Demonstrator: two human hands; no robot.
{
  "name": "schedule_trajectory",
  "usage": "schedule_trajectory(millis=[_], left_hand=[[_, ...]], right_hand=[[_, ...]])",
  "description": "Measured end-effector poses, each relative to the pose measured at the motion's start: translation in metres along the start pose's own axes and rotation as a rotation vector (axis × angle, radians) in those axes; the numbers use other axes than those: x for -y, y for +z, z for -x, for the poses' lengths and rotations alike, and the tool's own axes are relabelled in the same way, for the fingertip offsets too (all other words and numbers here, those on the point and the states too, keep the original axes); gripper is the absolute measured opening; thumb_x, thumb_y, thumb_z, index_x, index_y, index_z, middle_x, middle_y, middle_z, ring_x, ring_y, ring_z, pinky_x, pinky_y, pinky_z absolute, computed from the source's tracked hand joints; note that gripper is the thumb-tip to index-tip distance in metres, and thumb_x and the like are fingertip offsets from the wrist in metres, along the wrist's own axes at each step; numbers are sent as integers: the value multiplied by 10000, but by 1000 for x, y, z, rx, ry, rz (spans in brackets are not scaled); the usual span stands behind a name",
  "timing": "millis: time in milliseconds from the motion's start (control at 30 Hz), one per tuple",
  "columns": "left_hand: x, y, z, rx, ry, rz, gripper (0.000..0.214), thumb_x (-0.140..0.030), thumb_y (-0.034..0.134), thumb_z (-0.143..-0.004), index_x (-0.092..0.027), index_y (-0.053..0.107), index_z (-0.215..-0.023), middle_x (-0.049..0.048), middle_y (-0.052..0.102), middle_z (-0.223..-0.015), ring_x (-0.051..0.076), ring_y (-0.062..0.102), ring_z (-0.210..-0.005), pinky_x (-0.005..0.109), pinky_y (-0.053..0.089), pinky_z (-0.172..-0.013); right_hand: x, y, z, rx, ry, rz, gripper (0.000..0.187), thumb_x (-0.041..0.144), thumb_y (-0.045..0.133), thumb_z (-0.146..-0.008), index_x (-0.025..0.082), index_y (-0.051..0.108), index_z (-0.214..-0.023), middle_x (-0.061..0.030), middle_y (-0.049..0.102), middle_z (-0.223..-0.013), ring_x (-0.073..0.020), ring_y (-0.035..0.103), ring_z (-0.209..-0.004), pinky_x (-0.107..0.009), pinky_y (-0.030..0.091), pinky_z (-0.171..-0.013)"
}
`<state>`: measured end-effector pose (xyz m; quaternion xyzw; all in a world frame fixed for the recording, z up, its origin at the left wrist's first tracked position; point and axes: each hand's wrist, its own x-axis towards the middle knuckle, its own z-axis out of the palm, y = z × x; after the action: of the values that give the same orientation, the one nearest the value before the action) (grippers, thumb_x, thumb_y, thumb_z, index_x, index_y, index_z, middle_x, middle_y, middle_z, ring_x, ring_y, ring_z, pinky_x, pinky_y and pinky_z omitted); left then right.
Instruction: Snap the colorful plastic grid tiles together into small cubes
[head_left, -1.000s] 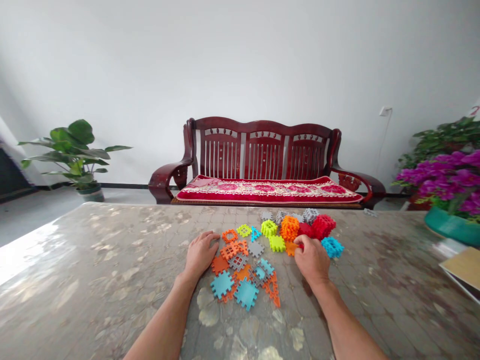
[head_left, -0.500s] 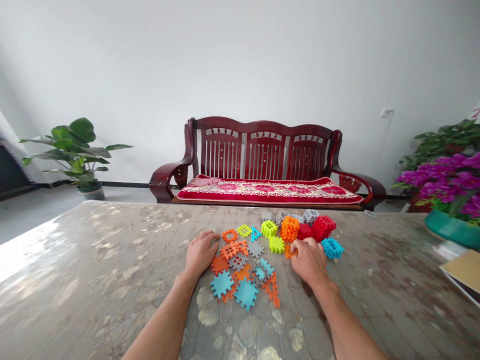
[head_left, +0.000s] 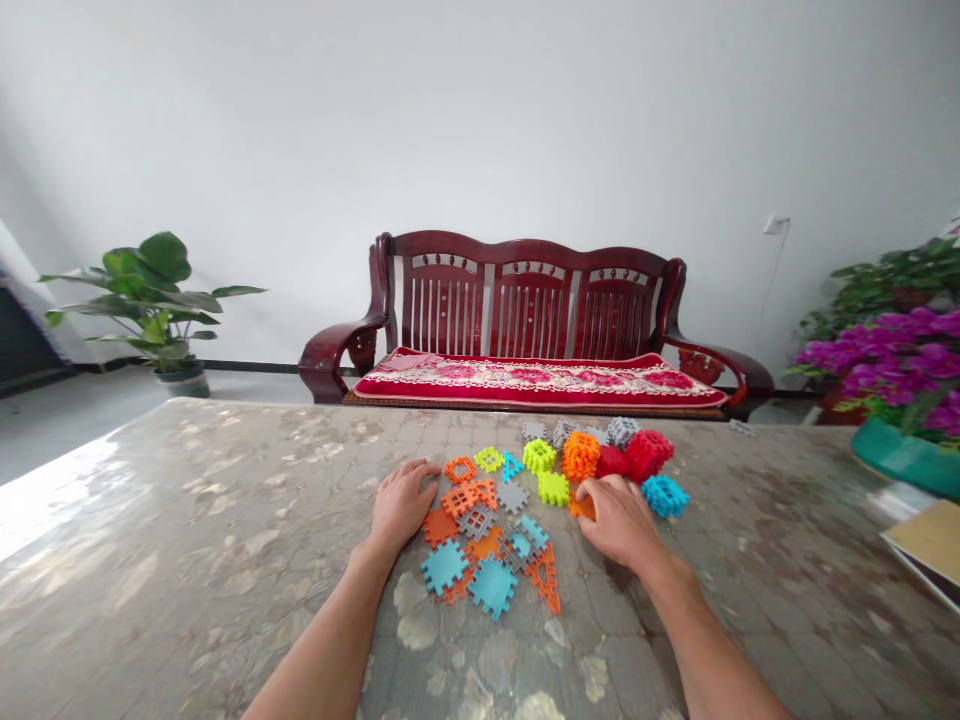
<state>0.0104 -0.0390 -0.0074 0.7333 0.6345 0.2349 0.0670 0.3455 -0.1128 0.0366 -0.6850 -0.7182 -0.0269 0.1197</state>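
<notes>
My left hand (head_left: 405, 500) lies on the table with its fingers loosely stretched, just left of a spread of flat interlocking tiles. Nearest to it are an orange window tile (head_left: 459, 500) and a plain orange tile (head_left: 439, 527). Blue tiles (head_left: 493, 587), a grey tile (head_left: 512, 497) and an orange triangle tile (head_left: 545, 580) lie to the right. My right hand (head_left: 619, 520) has curled fingers, with thumb and index finger at an orange tile (head_left: 581, 507), partly hidden by the hand. Behind it stand an orange stack (head_left: 580, 457) and red stacks (head_left: 648, 455).
A blue stack (head_left: 665, 495) is right of my right hand. Yellow-green tiles (head_left: 553, 489) and grey stacks (head_left: 622, 431) stand farther back. At the right are a flower pot (head_left: 904, 460) and a box (head_left: 930, 545). A wooden bench (head_left: 525, 300) stands beyond the table (head_left: 262, 560).
My right hand has shifted slightly, and more of the orange tile shows between thumb and index finger. My left hand stays in place.
</notes>
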Motion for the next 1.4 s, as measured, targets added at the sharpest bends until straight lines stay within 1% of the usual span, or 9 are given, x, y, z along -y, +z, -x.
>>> schedule_trajectory(millis=[300, 433, 567, 667, 767, 933, 1133, 1267, 1400], left_hand=[[0, 0, 0, -8, 4, 9, 346, -253, 476, -821, -277, 692, -1090, 43, 620, -1282, 226, 561, -1185, 382, 393, -1038], [1, 1, -1, -14, 6, 7, 347, -246, 479, -816, -277, 693, -1087, 38, 619, -1287, 224, 565, -1177, 378, 391, -1041], [1, 1, -1, -6, 0, 6, 343, -253, 479, -824, -280, 693, -1091, 37, 614, -1297, 220, 559, -1182, 375, 384, -1046], [2, 1, -1, -1, -3, 12, 344, -249, 479, -824, -280, 695, -1091, 38, 612, -1300, 220, 555, -1190, 380, 379, -1050], [2, 2, -1, -10, -7, 20, 338, -249, 490, -819, -289, 697, -1085, 30, 618, -1293, 214, 553, -1191, 373, 375, -1055], [1, 2, -1, -11, -8, 18, 340, -250, 491, -815, -286, 699, -1083, 29, 620, -1291, 218, 555, -1190, 372, 380, -1055], [1, 0, -1, -6, -9, 12, 341, -243, 490, -815, -280, 698, -1083, 31, 618, -1291, 216, 553, -1195, 368, 372, -1063], [1, 0, -1, 5, -9, 9, 349, -242, 481, -820, -272, 691, -1096, 40, 611, -1299, 213, 548, -1201, 368, 370, -1062], [0, -1, 0, 0, -6, 16, 343, -250, 482, -829, -279, 686, -1102, 35, 620, -1284, 212, 559, -1182, 368, 383, -1045]], right_hand=[[-5, -3, -1, -4, -1, -2, 242, 281, 667, -700, 226, 637, -933, -50, 661, -885, -220, 569, -898, -298, 360, -777], [-13, -13, -3, -28, 40, -77, 230, 267, 650, -675, 229, 612, -899, -38, 670, -874, -209, 584, -860, -287, 385, -741], [-22, -25, -11, -148, 36, -211, 253, 286, 649, -672, 230, 581, -910, -31, 681, -927, -202, 601, -890, -292, 422, -787], [-32, -27, -26, -253, 54, -294, 299, 308, 648, -679, 222, 568, -954, -45, 688, -957, -213, 617, -924, -324, 441, -836], [-41, -28, -46, -280, 60, -373, 330, 291, 639, -691, 210, 550, -999, -51, 692, -990, -200, 629, -950, -321, 451, -855], [-46, -35, -71, -243, 20, -227, 371, 237, 665, -666, 208, 572, -1024, -41, 701, -1000, -201, 623, -954, -309, 432, -860], [-40, -35, -82, -203, -6, -135, 375, 199, 645, -674, 205, 590, -1045, -31, 704, -1005, -195, 602, -962, -286, 416, -838], [-40, -36, -84, -181, -36, -128, 416, 207, 646, -681, 205, 599, -1094, -44, 693, -1057, -205, 591, -1003, -298, 411, -877], [-32, -30, -72, -263, -61, -228, 348, 228, 602, -724, 215, 615, -1072, -46, 680, -1077, -210, 588, -1029, -322, 412, -928]])
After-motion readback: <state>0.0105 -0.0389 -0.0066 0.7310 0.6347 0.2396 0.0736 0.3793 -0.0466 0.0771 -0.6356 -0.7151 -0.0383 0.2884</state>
